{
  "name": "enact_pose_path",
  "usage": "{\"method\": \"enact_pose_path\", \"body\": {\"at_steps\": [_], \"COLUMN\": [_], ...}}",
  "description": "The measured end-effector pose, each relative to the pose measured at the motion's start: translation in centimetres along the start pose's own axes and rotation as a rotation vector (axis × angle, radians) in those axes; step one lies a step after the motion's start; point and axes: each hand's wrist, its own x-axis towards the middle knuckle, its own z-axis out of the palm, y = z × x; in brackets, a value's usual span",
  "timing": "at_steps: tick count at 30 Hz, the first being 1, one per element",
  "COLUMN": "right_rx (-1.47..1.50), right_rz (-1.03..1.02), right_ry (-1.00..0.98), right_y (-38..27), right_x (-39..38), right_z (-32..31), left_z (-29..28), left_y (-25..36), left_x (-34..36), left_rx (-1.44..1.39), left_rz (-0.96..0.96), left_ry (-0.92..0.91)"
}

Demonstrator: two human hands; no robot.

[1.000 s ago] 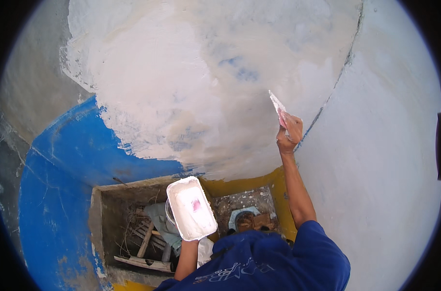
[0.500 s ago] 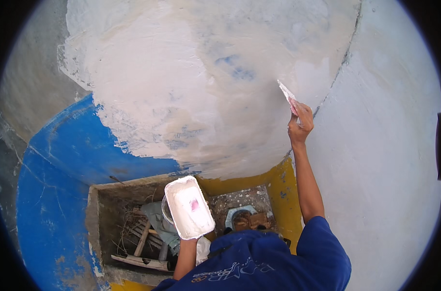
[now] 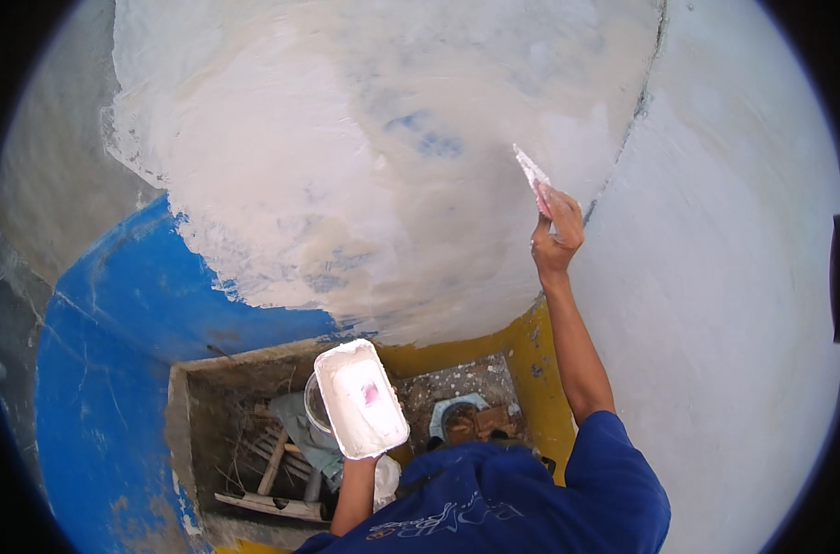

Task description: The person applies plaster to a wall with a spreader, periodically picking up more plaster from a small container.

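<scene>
My right hand (image 3: pixel 557 228) grips a putty knife (image 3: pixel 534 172), coated in white with some pink, against or very near the patchy white coating (image 3: pixel 282 157) on the wall ahead. The blade points up and to the left, below a faint blue patch. My left hand (image 3: pixel 360 466) holds a white rectangular tray (image 3: pixel 354 406) from beneath; it contains white paste with a pink smear and has a crusted rim.
Blue paint (image 3: pixel 106 369) covers the lower left wall. Below are a concrete basin (image 3: pixel 178 415) holding sticks, wood and grey-green cloth, a yellow band (image 3: pixel 554 415), and a pale blue squat pan (image 3: pixel 438 415) with brown debris. A pale wall (image 3: pixel 715 323) stands at right, meeting the front at a crack.
Compared with a second ago, my right hand and the knife are higher on the wall; they shifted right, then slightly back left. My left hand and the tray have barely moved.
</scene>
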Motion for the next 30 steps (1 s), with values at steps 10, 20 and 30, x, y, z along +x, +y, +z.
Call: {"method": "enact_pose_path", "body": {"at_steps": [10, 20, 30], "right_rx": [-0.08, -0.162, 0.068], "right_rz": [-0.08, -0.046, -0.05], "right_ry": [-0.245, 0.072, -0.203], "right_y": [-0.4, 3.3, -1.0], "right_x": [-4.6, 6.0, -2.4], "right_z": [1.6, 0.0, 0.8], "left_z": [2.0, 1.4, 0.6], "left_y": [-1.4, -1.3, -0.5], "left_x": [-0.7, -0.9, -0.1], "left_rx": [-0.051, -0.012, -0.023], "left_rz": [-0.033, 0.058, 0.046], "left_ry": [-0.081, -0.024, -0.031]}}
